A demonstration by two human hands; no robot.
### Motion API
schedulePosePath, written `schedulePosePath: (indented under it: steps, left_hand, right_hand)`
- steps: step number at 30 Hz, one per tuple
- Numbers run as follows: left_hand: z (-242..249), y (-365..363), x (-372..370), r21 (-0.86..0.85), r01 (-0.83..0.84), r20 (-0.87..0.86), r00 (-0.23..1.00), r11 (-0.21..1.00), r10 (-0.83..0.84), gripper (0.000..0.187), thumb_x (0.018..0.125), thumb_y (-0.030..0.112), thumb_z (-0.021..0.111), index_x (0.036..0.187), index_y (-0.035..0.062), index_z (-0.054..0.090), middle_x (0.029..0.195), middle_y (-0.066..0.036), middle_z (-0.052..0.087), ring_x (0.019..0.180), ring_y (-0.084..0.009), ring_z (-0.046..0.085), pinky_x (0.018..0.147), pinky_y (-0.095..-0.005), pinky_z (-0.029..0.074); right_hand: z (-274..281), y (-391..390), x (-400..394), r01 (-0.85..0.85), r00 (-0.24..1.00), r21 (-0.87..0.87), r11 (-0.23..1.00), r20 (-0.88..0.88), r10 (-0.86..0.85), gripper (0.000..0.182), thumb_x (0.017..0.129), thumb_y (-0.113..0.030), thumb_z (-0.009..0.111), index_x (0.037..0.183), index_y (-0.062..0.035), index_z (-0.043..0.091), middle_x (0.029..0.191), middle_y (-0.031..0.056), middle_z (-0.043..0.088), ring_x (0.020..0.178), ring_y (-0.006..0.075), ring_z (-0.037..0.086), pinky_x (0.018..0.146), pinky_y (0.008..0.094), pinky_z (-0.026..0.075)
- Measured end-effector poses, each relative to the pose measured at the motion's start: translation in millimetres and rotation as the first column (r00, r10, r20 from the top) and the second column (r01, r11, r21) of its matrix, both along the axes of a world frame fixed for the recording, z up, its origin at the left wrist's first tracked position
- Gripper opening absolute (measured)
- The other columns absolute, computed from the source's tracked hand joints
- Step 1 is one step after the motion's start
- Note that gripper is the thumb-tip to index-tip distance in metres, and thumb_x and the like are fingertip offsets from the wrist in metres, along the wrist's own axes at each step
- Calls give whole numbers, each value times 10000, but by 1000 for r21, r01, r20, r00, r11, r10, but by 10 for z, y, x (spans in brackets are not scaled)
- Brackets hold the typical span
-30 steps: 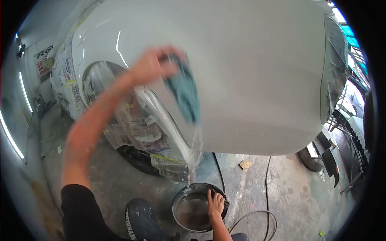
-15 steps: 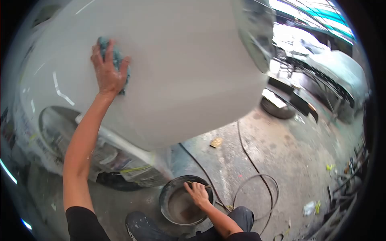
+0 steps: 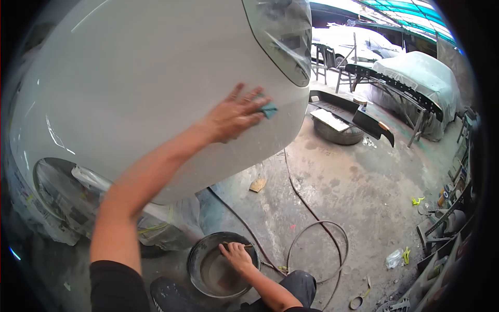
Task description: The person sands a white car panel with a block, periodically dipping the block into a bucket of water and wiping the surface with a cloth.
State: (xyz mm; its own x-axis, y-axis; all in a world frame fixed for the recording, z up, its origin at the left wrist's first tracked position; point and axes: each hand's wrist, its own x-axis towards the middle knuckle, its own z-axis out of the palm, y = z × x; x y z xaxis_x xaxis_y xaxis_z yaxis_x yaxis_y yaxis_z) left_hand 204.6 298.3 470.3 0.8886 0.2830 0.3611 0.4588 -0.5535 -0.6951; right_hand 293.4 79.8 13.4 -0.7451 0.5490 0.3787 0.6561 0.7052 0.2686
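My left hand (image 3: pixel 238 115) lies over a teal cloth (image 3: pixel 268 109), fingers spread, against the light grey painted vehicle panel (image 3: pixel 156 67). Most of the cloth is hidden under the fingers; one corner shows past the fingertips. Low in the view, my right hand (image 3: pixel 238 256) is over a round dark bucket (image 3: pixel 195 270) on the floor. Its fingers are closed around a thin yellowish-brown piece (image 3: pixel 248 245), mostly covered by the hand; I cannot tell what it is. Murky liquid shows inside the bucket.
A dark hose (image 3: pixel 306 201) coils on the concrete floor beside the bucket. Clear plastic film (image 3: pixel 286 31) covers the window and lower bodywork. A tyre (image 3: pixel 338 134) with a black bumper part (image 3: pixel 358 117) stands right. Car parts (image 3: pixel 457 218) line the right edge.
My left hand has slid rightward across the panel with the teal cloth. The view has shifted right. My right hand stays over the bucket.
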Motion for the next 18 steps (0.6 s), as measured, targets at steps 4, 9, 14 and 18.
schedulePosePath:
  steps: [4, 9, 14, 18]
  left_hand:
    - [377, -588, -1048, 3, -52, -18, 998, 999, 52, 326, 895, 126, 723, 1208, 166, 641, 1706, -66, 352, 1596, -338, 273, 1305, -617, 103]
    - [893, -1765, -2454, 37, -368, -52, 928, 929, 370, 339, 893, 198, 726, 1214, 161, 623, 1716, -89, 324, 1583, -366, 296, 1270, -653, 171]
    - [1478, -2341, -3521, 218, -474, 238, 873, 853, 425, 487, 866, 212, 767, 1321, 155, 601, 1710, -124, 321, 1573, -393, 305, 1250, -661, 207]
    - [1658, -2429, -3793, 284, -522, 560, 771, 805, 303, 584, 1060, 420, 564, 1595, 211, 460, 1713, -127, 268, 1565, -381, 292, 1269, -534, 272]
  right_hand:
    - [46, -17, 64, -11, 1000, -60, 998, 0, 11, 632, 957, -235, 538, 1582, -202, 453, 1160, 132, 593, 1066, 315, 582, 912, 432, 469]
    - [-43, -63, -194, -100, 985, -335, 937, -169, 44, 612, 963, -213, 554, 1568, -239, 467, 1125, 143, 616, 1047, 329, 616, 877, 463, 486]
    - [-433, -74, -269, -29, 999, -637, 771, 15, 49, 593, 1001, -247, 569, 1582, -274, 452, 1203, 188, 647, 1105, 375, 666, 889, 524, 531]
    - [-277, 122, -602, 104, 988, -875, 473, 145, 52, 664, 992, -334, 615, 1601, -261, 360, 1360, 314, 597, 1248, 496, 626, 988, 580, 545]
